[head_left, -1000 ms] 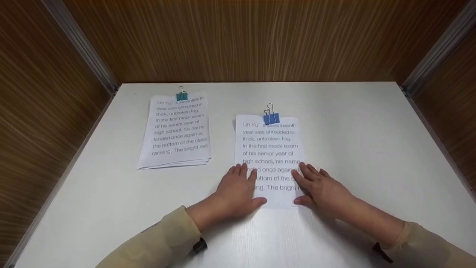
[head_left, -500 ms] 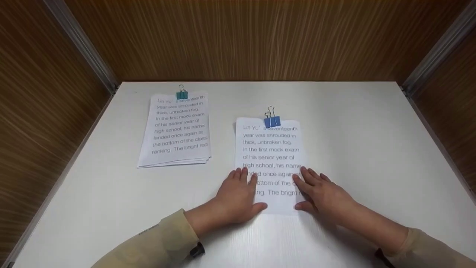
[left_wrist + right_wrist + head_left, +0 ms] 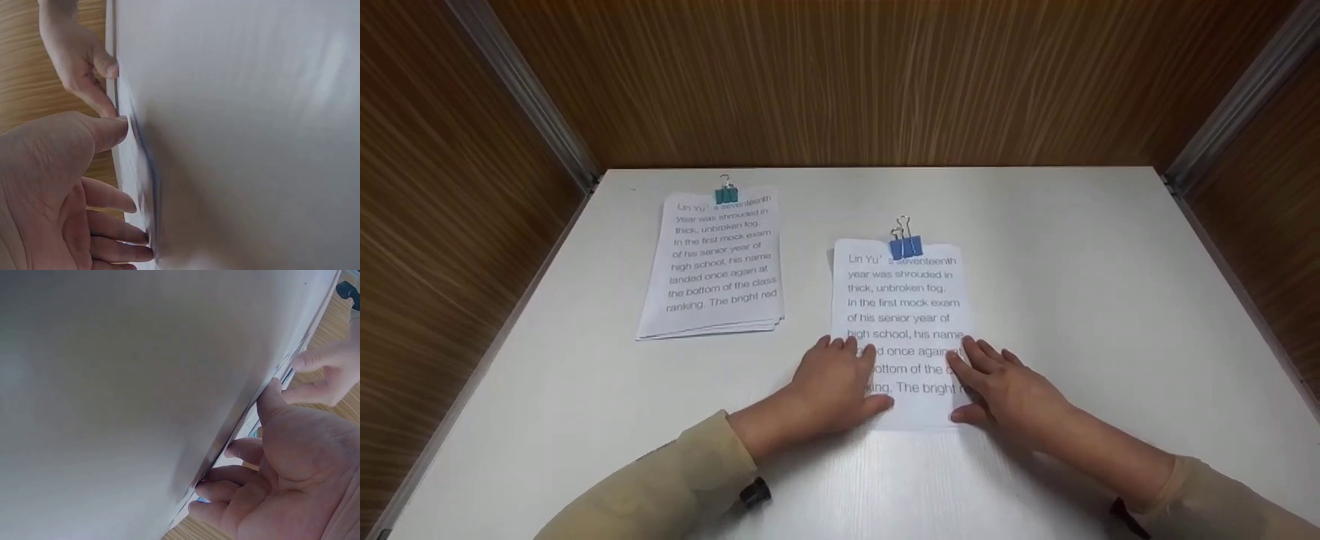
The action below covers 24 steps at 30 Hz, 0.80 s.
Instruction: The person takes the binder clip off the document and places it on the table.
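Note:
A stack of printed paper sheets (image 3: 900, 304) lies near the middle of the table, a blue binder clip (image 3: 906, 247) at its top edge with wire handles raised. My left hand (image 3: 834, 386) rests on its lower left side, fingers pointing away and thumb on the bottom part of the page. On the lower right side rests my right hand (image 3: 1016, 390), fingers extended over the edge and thumb near the bottom corner. Both wrist views show the left hand (image 3: 62, 191) and right hand (image 3: 292, 461) palm-side, fingertips at the paper's edge. The hands cover some of the text's last lines.
To the left lies a second stack of printed sheets (image 3: 720, 262), its lower edges slightly fanned, with a teal binder clip (image 3: 727, 196) at the top. Wood-grain panels (image 3: 870, 82) enclose the white table (image 3: 1072, 247) at the back and sides.
The blue-clipped stack and both hands have shifted slightly toward the person since one second ago. Lately the left thumb has moved a little up the page. The teal-clipped stack stays put.

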{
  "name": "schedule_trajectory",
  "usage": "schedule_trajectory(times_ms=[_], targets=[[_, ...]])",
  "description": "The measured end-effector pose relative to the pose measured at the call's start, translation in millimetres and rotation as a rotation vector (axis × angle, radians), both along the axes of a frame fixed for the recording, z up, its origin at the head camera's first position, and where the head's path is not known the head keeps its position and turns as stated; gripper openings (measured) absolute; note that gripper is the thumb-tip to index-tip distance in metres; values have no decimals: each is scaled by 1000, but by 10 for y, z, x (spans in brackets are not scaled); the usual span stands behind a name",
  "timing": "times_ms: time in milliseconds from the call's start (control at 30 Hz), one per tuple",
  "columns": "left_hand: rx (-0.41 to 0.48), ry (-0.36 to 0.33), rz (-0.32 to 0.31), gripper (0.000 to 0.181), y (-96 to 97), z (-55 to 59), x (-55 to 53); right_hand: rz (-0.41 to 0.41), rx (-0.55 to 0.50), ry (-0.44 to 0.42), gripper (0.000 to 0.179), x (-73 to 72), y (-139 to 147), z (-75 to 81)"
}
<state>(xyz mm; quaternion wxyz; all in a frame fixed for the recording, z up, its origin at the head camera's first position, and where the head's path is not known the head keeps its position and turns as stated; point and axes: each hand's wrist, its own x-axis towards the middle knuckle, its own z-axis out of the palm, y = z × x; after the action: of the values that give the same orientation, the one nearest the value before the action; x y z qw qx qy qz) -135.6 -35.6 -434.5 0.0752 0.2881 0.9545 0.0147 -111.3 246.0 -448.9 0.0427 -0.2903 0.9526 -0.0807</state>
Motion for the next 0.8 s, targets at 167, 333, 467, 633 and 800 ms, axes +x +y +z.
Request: schedule_trajectory(times_ms=[167, 333, 467, 633, 800], targets=[[99, 24, 57, 71, -37, 126, -274, -5, 4, 0, 82, 5, 1, -12], [220, 37, 145, 75, -113, 255, -695, -11, 11, 0, 82, 11, 9, 0], [273, 10, 214, 80, -184, 275, -1008, -2, 9, 0, 82, 18, 9, 1], [287, -13, 263, 84, -226, 235, -1303, -6, 10, -2, 83, 18, -4, -2], [334, -87, 293, 88, -235, 183, -1514, -20, 15, -18, 84, 11, -3, 3]])
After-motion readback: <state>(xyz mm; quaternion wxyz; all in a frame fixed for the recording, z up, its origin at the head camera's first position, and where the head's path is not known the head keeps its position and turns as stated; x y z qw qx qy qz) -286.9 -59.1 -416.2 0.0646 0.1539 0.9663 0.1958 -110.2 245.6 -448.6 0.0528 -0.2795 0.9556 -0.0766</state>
